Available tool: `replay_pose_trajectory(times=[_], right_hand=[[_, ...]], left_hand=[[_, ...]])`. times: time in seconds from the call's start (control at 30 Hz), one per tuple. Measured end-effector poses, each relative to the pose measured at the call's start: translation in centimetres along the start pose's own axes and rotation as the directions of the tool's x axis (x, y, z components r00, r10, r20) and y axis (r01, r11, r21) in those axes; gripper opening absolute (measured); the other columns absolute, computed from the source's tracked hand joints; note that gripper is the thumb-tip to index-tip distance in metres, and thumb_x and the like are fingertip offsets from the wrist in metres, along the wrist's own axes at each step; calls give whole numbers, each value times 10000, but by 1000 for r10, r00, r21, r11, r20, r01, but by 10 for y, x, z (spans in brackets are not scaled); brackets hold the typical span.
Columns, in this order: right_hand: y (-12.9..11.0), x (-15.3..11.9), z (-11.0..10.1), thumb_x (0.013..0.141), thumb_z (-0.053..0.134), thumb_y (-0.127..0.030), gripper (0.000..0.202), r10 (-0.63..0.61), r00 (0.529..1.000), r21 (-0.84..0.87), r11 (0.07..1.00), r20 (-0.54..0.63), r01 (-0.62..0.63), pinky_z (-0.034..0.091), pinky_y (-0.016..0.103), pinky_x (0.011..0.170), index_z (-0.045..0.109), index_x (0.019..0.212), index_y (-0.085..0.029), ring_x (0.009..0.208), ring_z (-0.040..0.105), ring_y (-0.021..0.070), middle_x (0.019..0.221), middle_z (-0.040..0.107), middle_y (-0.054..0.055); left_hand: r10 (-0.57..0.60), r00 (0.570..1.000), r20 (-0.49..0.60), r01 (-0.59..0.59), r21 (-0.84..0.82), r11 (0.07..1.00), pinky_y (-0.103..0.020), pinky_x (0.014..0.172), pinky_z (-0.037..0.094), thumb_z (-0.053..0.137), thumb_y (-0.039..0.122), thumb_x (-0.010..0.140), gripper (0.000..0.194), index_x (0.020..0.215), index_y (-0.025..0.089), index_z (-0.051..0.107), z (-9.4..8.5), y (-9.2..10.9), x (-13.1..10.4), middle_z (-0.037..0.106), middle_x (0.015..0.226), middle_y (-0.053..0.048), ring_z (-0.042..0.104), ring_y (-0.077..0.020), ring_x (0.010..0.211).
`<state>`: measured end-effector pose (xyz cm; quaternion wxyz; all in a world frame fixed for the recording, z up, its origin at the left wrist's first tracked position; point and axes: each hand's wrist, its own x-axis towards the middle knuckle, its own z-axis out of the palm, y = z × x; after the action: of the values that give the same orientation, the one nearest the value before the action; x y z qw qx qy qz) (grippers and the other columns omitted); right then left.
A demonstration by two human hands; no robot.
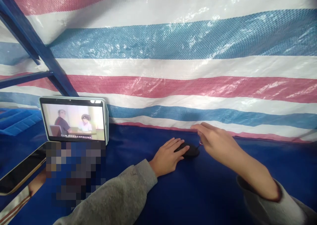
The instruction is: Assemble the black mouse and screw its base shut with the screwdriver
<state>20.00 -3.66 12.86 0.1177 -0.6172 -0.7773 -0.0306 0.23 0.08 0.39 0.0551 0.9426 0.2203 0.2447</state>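
On the dark blue surface lies a rounded black object (190,150), shaped like a computer mouse. My left hand (168,155) grips it from the left, its fingers over the top and the thumb along the near side. My right hand (213,139) is closed just to the right, fingers bent down in a pinch. From that pinch a thin dark-tipped tool with a small red part (200,144) points toward the right end of the black object. Most of this tool is hidden by my fingers, so its kind cannot be made out.
A tablet (73,119) in a pale case stands at left, playing a cartoon. Beside it a phone (23,167) is held in another person's hand (37,182), with a pixelated patch nearby. Behind hangs a striped plastic sheet (173,66); a blue metal frame (47,56) rises at left.
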Motion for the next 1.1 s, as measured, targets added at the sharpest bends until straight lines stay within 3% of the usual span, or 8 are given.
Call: replay_pose_trajectory(times=[0.23, 0.37, 0.53, 0.63, 0.97, 1.1], right_hand=[[1, 1, 1, 949, 351, -210, 361, 38, 999, -9, 999, -7, -38, 463, 322, 744, 613, 1196, -193, 947, 655, 247, 1058, 686, 87], [2, 1, 1, 886, 395, -130, 420, 30, 1000, -30, 999, -1, -30, 463, 321, 731, 590, 1252, -199, 924, 663, 242, 1102, 677, 83], [2, 2, 0, 922, 367, -169, 410, 52, 998, -36, 998, -19, -52, 448, 314, 697, 589, 1265, -198, 888, 662, 238, 1045, 693, 85], [2, 2, 0, 851, 408, -99, 473, 47, 999, -54, 997, -3, -47, 428, 302, 671, 574, 1281, -207, 850, 659, 226, 1049, 683, 72], [-1, 1, 0, 833, 415, -81, 412, -7, 999, -44, 999, 44, 9, 393, 289, 667, 614, 1174, -198, 789, 641, 200, 1030, 665, 69], [-2, 3, -1, 891, 390, -130, 335, 10, 999, 0, 1000, 47, -10, 385, 280, 667, 638, 1106, -192, 798, 633, 200, 911, 673, 62]], left_hand=[[1, 1000, -1, -1, -13, 1000, -455, 1167, 311, 481, 248, 974, 443, 1412, 227, 416, 1, 0, 0, 452, 1447, -95, 394, -223, 1372], [-6, 1000, -8, 6, -20, 1000, -459, 1158, 327, 478, 243, 975, 442, 1412, 231, 417, 1, 0, 0, 463, 1439, -95, 414, -225, 1359], [0, 1000, -9, 0, -18, 1000, -452, 1165, 316, 481, 246, 975, 439, 1410, 226, 423, 1, -1, 0, 465, 1438, -97, 412, -225, 1360], [-3, 1000, -15, 3, -15, 1000, -450, 1161, 324, 481, 249, 975, 439, 1409, 230, 423, 1, 0, 0, 470, 1434, -95, 418, -223, 1356], [26, 999, -32, -26, 4, 1000, -478, 1143, 343, 483, 240, 967, 436, 1399, 224, 429, 2, 0, 1, 475, 1425, -108, 415, -237, 1356], [37, 999, -29, -37, 16, 999, -481, 1139, 350, 482, 239, 967, 437, 1400, 224, 428, 2, 0, 1, 472, 1428, -110, 416, -241, 1356]])
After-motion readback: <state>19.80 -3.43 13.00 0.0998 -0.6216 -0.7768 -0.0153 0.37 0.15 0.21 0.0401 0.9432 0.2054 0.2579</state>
